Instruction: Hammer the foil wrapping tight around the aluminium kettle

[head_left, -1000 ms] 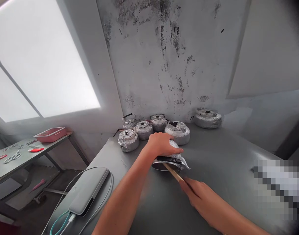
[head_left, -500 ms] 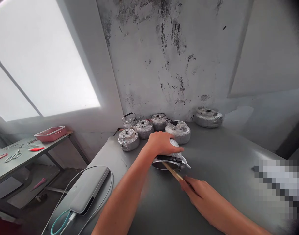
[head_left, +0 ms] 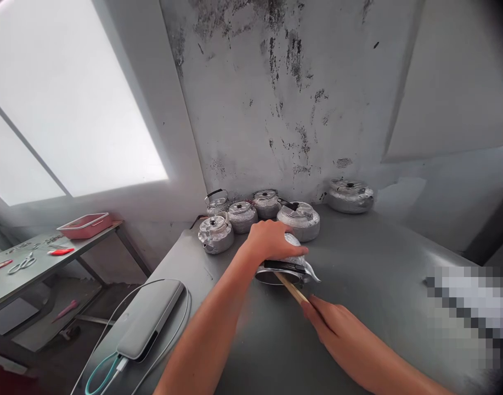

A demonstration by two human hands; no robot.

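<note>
Little has shifted since the earlier frames: the left hand (head_left: pixel 271 240) is still pressed flat over the tipped kettle (head_left: pixel 290 266), which lies on its side on the grey table (head_left: pixel 370 258), and the right hand (head_left: pixel 331 323) has crept only slightly nearer to it. A wooden stick (head_left: pixel 291 289) is gripped by the closed right hand, its far end set at the kettle's open mouth. Five more kettles (head_left: pixel 298 220) are stood behind against the stained wall, and a power bank (head_left: pixel 150 319) is lain near the table's left edge
</note>
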